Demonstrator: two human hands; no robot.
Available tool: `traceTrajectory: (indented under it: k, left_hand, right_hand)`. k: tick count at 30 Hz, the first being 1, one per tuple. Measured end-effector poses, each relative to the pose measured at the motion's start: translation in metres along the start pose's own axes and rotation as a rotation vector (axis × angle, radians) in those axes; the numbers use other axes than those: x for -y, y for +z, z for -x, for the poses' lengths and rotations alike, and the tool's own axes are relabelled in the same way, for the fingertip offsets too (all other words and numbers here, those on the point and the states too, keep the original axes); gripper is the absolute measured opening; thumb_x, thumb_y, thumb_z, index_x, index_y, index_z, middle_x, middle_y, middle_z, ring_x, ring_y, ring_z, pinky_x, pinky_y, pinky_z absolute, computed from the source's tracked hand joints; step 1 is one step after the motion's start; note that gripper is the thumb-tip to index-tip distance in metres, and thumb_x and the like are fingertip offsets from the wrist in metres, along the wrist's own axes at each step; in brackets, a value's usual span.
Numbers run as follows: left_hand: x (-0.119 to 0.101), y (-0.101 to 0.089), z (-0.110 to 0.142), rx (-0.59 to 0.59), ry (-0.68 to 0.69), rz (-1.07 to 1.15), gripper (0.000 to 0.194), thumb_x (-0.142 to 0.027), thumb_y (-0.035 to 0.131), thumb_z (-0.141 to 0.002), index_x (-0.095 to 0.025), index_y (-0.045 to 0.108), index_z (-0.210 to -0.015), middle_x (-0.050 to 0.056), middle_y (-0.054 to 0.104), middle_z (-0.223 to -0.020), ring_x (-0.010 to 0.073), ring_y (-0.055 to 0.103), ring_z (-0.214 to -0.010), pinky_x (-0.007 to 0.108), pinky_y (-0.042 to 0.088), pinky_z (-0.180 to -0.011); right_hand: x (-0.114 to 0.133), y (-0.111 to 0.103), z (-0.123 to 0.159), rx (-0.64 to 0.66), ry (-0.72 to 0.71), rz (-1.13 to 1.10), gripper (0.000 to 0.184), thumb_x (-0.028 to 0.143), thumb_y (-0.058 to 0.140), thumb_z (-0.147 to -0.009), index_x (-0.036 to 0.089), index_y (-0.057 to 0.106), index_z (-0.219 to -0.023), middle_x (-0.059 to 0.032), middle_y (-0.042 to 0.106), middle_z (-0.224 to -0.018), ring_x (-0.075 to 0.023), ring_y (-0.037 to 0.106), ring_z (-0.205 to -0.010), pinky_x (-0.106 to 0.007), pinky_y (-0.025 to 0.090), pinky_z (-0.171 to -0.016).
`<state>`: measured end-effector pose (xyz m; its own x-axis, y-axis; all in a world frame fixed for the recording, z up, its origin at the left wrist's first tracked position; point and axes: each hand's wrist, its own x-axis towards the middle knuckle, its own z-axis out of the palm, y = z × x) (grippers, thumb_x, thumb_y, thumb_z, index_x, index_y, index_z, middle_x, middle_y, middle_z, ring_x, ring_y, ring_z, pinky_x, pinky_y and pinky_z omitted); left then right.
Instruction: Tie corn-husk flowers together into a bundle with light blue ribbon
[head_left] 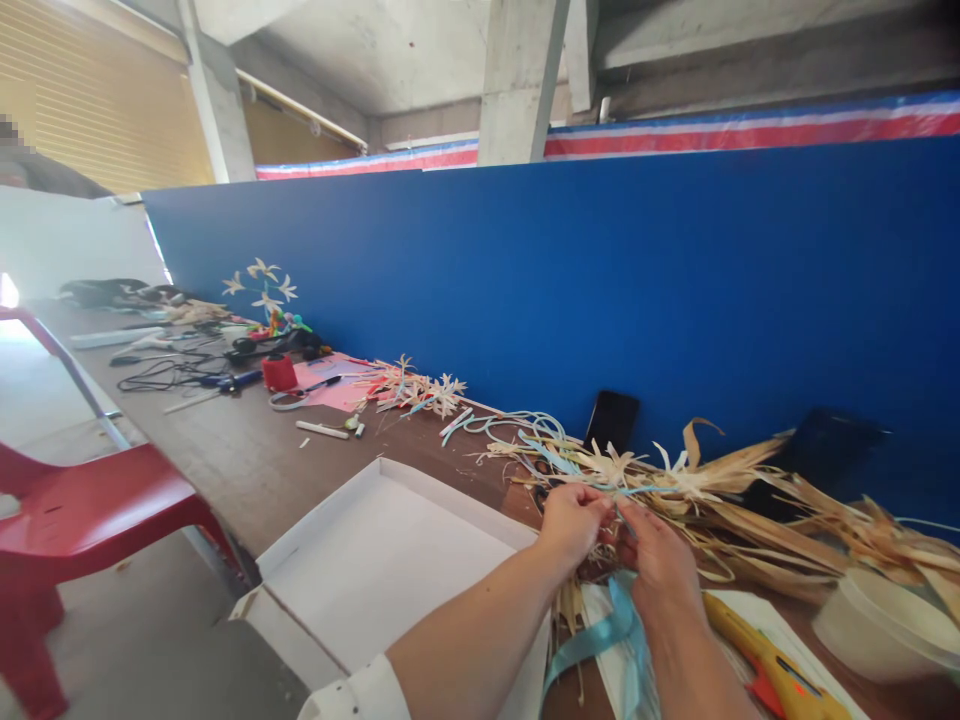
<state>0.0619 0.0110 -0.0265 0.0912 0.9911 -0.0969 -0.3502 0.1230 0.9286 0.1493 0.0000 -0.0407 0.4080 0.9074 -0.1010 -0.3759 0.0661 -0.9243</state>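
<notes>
My left hand [571, 522] and my right hand [658, 556] meet over a pile of dried straw-coloured leaf strips [757, 515] on a brown table [247, 455]. Both hands are closed in a pinch on a small straw flower [611, 470] tied with light blue ribbon [609, 632]. The ribbon trails down under my right wrist. Another loop of the blue ribbon lies just behind the flower, towards the blue wall.
A white shallow box lid [375, 570] lies left of my hands. A yellow glue gun [772, 665] and a white bowl [885, 625] are at right. Finished straw flowers [420, 390], red thread spool [279, 372], scissors and cables sit further left. Red plastic chair [82, 520] stands beside the table. Blue partition [600, 290] behind.
</notes>
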Motion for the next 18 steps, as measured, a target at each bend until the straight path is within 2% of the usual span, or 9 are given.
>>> traceTrajectory:
  k: [5, 10, 18]
  left_hand:
    - [0.004, 0.000, -0.002, 0.025, 0.001, 0.049, 0.010, -0.012, 0.057, -0.075, -0.013, 0.056, -0.065, -0.003, 0.051, -0.052, 0.0072, 0.047, -0.045, 0.020, 0.046, -0.045]
    - [0.005, 0.001, -0.002, -0.001, -0.026, 0.045, 0.012, -0.020, 0.064, -0.073, -0.013, 0.057, -0.066, -0.003, 0.052, -0.051, 0.0072, 0.048, -0.046, 0.020, 0.047, -0.047]
    - [0.005, 0.001, 0.000, -0.042, -0.011, 0.036, 0.015, -0.024, 0.066, -0.071, -0.013, 0.058, -0.066, -0.002, 0.054, -0.054, 0.0084, 0.050, -0.050, 0.022, 0.049, -0.052]
  right_hand:
    - [-0.001, -0.001, -0.003, -0.005, -0.027, 0.048, 0.039, 0.035, 0.077, -0.049, 0.015, 0.067, -0.081, -0.0012, 0.067, -0.058, -0.0191, 0.062, -0.051, -0.025, 0.046, -0.041]
    - [-0.008, -0.006, -0.009, 0.006, -0.175, 0.200, 0.048, 0.047, 0.073, -0.054, 0.014, 0.069, -0.088, -0.0041, 0.069, -0.065, -0.0197, 0.063, -0.056, -0.027, 0.048, -0.047]
    - [-0.012, -0.009, -0.013, 0.007, -0.220, 0.229, 0.051, 0.047, 0.075, -0.053, 0.012, 0.070, -0.090, -0.0057, 0.070, -0.070, -0.0184, 0.062, -0.058, -0.027, 0.048, -0.051]
